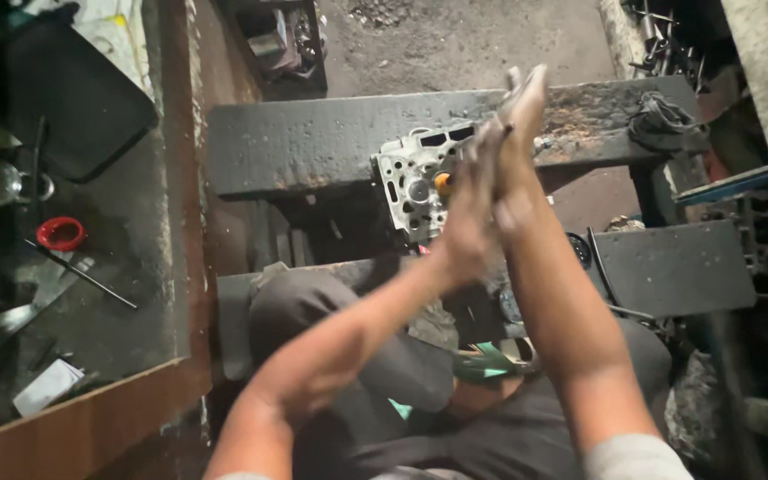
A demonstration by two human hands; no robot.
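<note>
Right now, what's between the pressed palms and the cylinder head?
Head view: an orange-handled tool stands on the cylinder head, its shaft apparently rolled between left hand and right hand.

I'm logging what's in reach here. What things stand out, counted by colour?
Grey metal cylinder head: 1
Orange-tipped tool between left hand and right hand: 1
Red ring: 1
Black tray: 1
Black rod: 1
Total: 5
</note>
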